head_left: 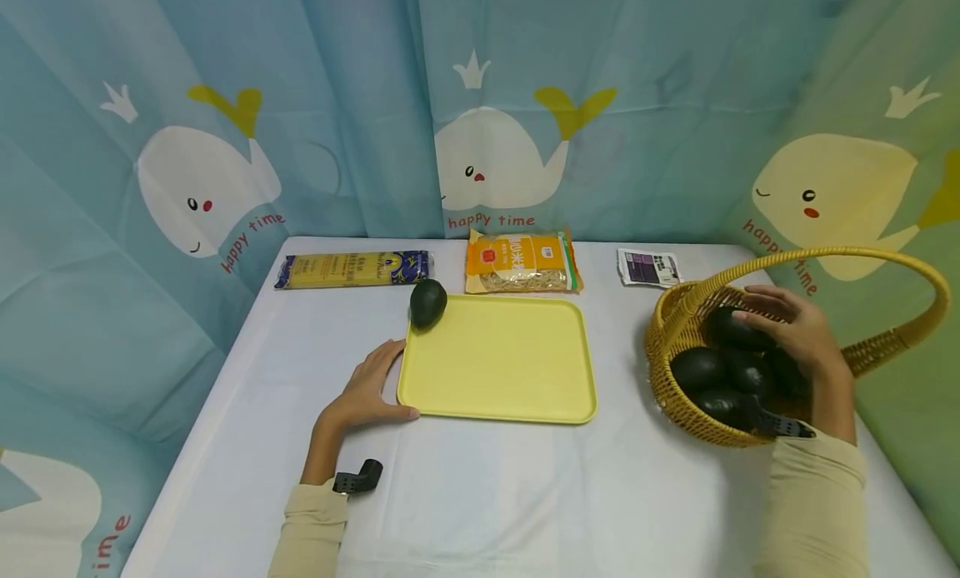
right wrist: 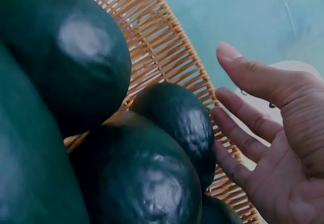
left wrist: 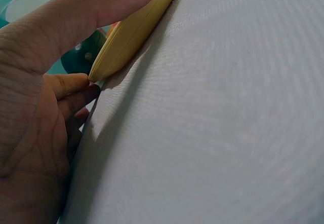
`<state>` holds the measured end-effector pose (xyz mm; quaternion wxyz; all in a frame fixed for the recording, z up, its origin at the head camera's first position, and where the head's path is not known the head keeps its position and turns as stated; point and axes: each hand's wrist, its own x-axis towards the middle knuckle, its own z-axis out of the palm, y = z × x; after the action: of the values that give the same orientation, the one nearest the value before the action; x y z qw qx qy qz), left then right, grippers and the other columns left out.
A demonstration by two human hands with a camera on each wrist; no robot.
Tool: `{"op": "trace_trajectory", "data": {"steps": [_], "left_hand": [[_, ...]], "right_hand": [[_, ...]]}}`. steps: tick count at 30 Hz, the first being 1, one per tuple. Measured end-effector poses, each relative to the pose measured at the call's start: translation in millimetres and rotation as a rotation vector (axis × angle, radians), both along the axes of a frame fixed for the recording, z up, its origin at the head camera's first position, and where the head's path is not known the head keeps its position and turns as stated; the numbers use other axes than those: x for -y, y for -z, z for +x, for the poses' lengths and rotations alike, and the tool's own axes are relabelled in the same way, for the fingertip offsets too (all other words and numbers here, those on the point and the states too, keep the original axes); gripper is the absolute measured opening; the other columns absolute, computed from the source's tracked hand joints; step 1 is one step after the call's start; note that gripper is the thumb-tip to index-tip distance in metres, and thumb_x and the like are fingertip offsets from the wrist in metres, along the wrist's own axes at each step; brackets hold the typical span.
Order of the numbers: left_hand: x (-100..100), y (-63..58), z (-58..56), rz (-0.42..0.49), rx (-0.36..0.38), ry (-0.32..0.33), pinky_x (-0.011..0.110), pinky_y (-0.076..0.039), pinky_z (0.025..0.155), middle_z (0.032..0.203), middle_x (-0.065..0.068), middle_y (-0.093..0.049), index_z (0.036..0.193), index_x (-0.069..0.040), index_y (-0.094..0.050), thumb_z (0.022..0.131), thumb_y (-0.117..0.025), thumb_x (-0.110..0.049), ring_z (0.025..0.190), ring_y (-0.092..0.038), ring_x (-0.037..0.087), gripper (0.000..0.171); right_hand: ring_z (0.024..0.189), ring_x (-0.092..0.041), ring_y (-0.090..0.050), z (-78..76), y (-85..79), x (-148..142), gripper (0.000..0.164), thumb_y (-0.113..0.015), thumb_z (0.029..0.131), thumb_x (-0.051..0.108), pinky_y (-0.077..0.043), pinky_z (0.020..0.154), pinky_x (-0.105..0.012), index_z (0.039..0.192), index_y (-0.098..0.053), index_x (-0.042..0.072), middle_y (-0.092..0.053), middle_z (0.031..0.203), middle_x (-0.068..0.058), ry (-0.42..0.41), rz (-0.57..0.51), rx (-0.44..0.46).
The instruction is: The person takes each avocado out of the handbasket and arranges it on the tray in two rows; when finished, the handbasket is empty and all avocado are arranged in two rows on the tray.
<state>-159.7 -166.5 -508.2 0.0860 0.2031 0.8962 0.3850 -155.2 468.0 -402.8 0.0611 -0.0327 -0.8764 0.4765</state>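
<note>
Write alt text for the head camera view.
A person's right hand reaches into a wicker basket of dark avocados while the left hand rests against a yellow tray. One avocado sits at the tray's far left corner.

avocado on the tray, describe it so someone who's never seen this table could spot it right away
Find the yellow tray in the middle of the white table. At its far left corner, on the rim, sits one dark green avocado. It is alone there, just in front of the spaghetti packet; all the other avocados lie in the wicker basket.
</note>
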Motion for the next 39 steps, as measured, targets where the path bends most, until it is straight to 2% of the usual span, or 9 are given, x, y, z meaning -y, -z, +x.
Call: {"op": "trace_trajectory", "data": {"steps": [5, 13, 20, 22, 24, 27, 29, 31, 39], "left_hand": [[0.3, 0.9, 0.4, 0.008, 0.0, -0.003, 0.065, -0.014, 0.117, 0.161, 0.012, -0.025, 0.154, -0.015, -0.027, 0.062, -0.085, -0.05, 0.15, -0.014, 0.035, 0.115], [0.4, 1.7, 1.0, 0.011, 0.014, -0.007, 0.065, -0.013, 0.117, 0.161, 0.012, -0.024, 0.155, -0.015, -0.026, 0.062, -0.085, -0.05, 0.151, -0.013, 0.035, 0.115], [0.1, 2.5, 0.1, 0.007, 0.015, -0.009, 0.065, -0.013, 0.117, 0.162, 0.012, -0.023, 0.155, -0.015, -0.025, 0.062, -0.085, -0.05, 0.151, -0.013, 0.035, 0.116], [0.2, 3.1, -0.7, 0.006, 0.016, -0.009, 0.065, -0.012, 0.117, 0.162, 0.012, -0.022, 0.155, -0.015, -0.025, 0.062, -0.085, -0.049, 0.151, -0.013, 0.035, 0.116], [0.2, 3.6, -1.4, 0.001, 0.014, -0.008, 0.064, -0.012, 0.117, 0.162, 0.012, -0.022, 0.155, -0.015, -0.024, 0.063, -0.085, -0.049, 0.151, -0.013, 0.035, 0.116], [-0.2, 3.4, -1.9, 0.003, 0.009, -0.009, 0.064, -0.012, 0.117, 0.162, 0.012, -0.022, 0.155, -0.015, -0.024, 0.063, -0.085, -0.049, 0.151, -0.013, 0.035, 0.116], [-0.3, 2.9, -1.8, 0.003, 0.008, -0.01, 0.065, -0.012, 0.117, 0.162, 0.013, -0.023, 0.155, -0.015, -0.025, 0.062, -0.085, -0.05, 0.151, -0.013, 0.035, 0.116], [-0.3, 2.4, -1.7, 0.005, 0.012, -0.009, 0.065, -0.012, 0.117, 0.162, 0.013, -0.023, 0.155, -0.014, -0.025, 0.062, -0.085, -0.05, 0.151, -0.013, 0.035, 0.117], [-0.5, 2.0, -2.4, -0.005, 0.015, -0.012, 0.064, -0.012, 0.118, 0.162, 0.011, -0.023, 0.155, -0.016, -0.025, 0.062, -0.085, -0.05, 0.151, -0.013, 0.034, 0.116]], "right_hand": [[0.094, 0.018, -0.055, -1.7, 4.2, -5.6, 0.042, -0.068, 0.092, 0.015, -0.04, 0.073, -0.001, 0.132, -0.056, 0.017, -0.059, 0.104, 0.037, -0.025, 0.018, 0.04], [0.091, 0.022, -0.05, -10.5, 7.8, -8.7, 0.057, -0.067, 0.093, 0.028, -0.039, 0.07, -0.002, 0.14, -0.045, 0.004, -0.052, 0.104, 0.037, -0.074, 0.143, 0.163], [0.09, 0.023, -0.048, -20.5, 10.3, -7.2, 0.064, -0.068, 0.092, 0.031, -0.037, 0.071, -0.002, 0.141, -0.043, -0.002, -0.05, 0.1, 0.041, -0.133, 0.209, 0.199], [0.091, 0.022, -0.046, -22.9, 10.9, -6.6, 0.065, -0.068, 0.092, 0.031, -0.037, 0.072, -0.003, 0.141, -0.041, -0.002, -0.051, 0.105, 0.035, -0.148, 0.23, 0.216], [0.094, 0.017, -0.045, -25.1, 11.6, -6.3, 0.066, -0.067, 0.093, 0.032, -0.036, 0.072, -0.003, 0.143, -0.04, -0.001, -0.056, 0.118, 0.018, -0.157, 0.261, 0.243], [0.111, -0.011, -0.052, -28.7, 12.2, -6.1, 0.068, -0.065, 0.094, 0.032, -0.035, 0.073, -0.006, 0.145, -0.036, -0.003, -0.048, 0.137, -0.018, -0.177, 0.296, 0.28], [0.118, -0.034, -0.047, -31.0, 12.3, -5.8, 0.069, -0.064, 0.095, 0.032, -0.037, 0.073, -0.01, 0.145, -0.033, -0.005, -0.037, 0.142, -0.034, -0.193, 0.311, 0.302], [0.122, -0.05, -0.039, -32.5, 12.0, -4.7, 0.07, -0.064, 0.095, 0.031, -0.038, 0.074, -0.015, 0.145, -0.032, -0.007, -0.032, 0.143, -0.04, -0.212, 0.31, 0.32], [0.113, -0.043, -0.041, -28.9, 15.7, -0.7, 0.077, -0.059, 0.097, 0.039, -0.049, 0.069, -0.035, 0.149, -0.023, -0.005, -0.024, 0.144, -0.042, -0.23, 0.276, 0.438]]}}
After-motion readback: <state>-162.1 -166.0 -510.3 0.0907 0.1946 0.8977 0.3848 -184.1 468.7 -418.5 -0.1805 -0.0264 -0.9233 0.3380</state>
